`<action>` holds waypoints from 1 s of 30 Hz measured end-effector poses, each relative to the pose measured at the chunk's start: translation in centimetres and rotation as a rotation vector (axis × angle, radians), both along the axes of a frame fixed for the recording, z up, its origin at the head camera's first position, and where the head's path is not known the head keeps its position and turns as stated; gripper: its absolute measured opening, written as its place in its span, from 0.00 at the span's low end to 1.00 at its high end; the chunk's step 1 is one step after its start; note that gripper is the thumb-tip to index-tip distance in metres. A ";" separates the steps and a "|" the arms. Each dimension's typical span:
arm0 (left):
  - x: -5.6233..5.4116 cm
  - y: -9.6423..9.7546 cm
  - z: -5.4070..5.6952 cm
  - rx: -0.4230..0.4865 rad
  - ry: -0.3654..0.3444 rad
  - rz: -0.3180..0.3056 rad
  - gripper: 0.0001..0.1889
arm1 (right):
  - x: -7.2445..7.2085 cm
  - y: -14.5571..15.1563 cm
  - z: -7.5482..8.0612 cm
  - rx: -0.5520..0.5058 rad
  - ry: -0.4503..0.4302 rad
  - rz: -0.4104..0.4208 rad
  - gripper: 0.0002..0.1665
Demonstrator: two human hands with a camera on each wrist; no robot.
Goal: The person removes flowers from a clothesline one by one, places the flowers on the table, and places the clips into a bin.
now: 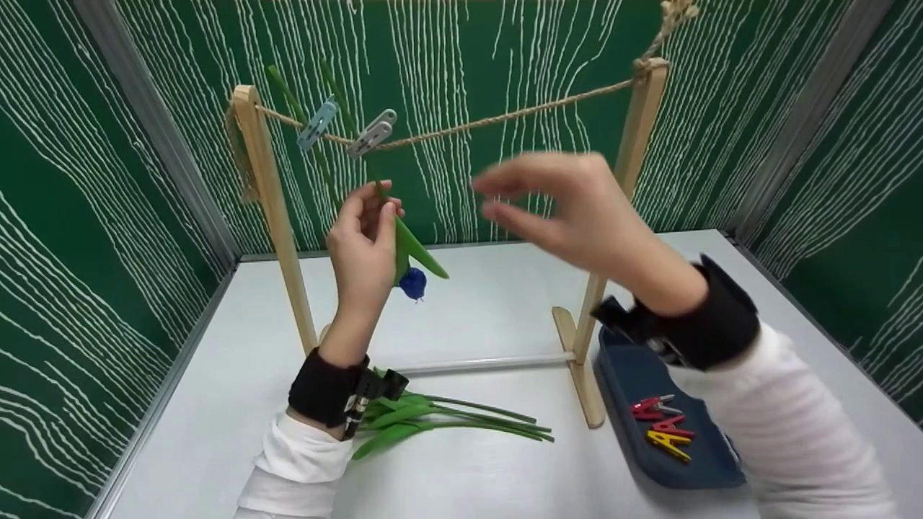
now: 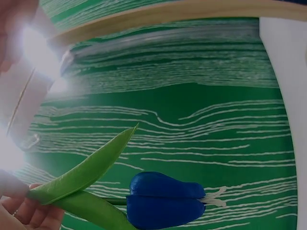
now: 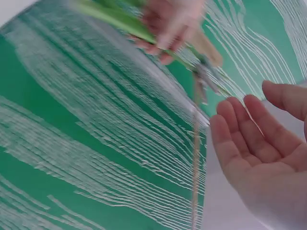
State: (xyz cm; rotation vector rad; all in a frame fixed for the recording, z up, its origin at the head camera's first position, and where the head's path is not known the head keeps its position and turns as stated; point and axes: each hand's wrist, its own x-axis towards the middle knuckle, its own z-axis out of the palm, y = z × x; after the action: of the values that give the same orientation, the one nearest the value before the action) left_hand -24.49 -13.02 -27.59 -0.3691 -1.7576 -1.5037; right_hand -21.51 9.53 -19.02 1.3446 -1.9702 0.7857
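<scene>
A blue artificial tulip [image 2: 165, 199] hangs head down, its stem rising to a grey clothespin [image 1: 372, 134] on the rope [image 1: 497, 121]. My left hand [image 1: 364, 249] pinches that tulip's stem and leaf base between thumb and fingers, just below the rope. To its left, a light blue clothespin [image 1: 317, 125] clips another green stem to the rope; that stem's lower end is hidden behind my left hand. My right hand [image 1: 570, 205] hovers to the right of the tulip, fingers loosely bent, with nothing in its grasp. In the right wrist view its palm [image 3: 273, 177] shows bare.
Two wooden posts [image 1: 277, 216] hold the rope, with a white crossbar [image 1: 476, 362] low between them. Several green stems with leaves [image 1: 433, 418] lie on the white table [image 1: 461, 476]. A dark blue tray [image 1: 627, 432] at right holds red and yellow clothespins [image 1: 669, 443].
</scene>
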 end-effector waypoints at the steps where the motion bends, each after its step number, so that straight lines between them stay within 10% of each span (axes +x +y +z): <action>1: 0.0 0.0 -0.1 0.005 -0.004 -0.002 0.14 | -0.3 -0.5 0.7 -0.022 0.000 0.005 0.12; 9: -0.1 0.3 -0.5 0.003 -0.005 0.008 0.14 | -2.3 -4.3 4.1 -0.059 -0.014 -0.076 0.16; 18: 0.0 0.4 -0.4 -0.032 0.026 0.014 0.15 | -3.1 -8.0 5.0 0.080 -0.328 -0.219 0.38; 30: 0.1 0.4 -0.3 -0.076 0.061 0.039 0.15 | -3.5 -9.4 4.3 -0.074 -0.355 -0.214 0.18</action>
State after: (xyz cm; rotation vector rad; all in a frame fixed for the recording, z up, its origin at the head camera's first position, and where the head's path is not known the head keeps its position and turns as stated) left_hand -24.41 -12.62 -27.87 -0.4122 -1.7671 -1.3873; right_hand -25.01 0.17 -14.77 0.9802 -2.2854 1.0360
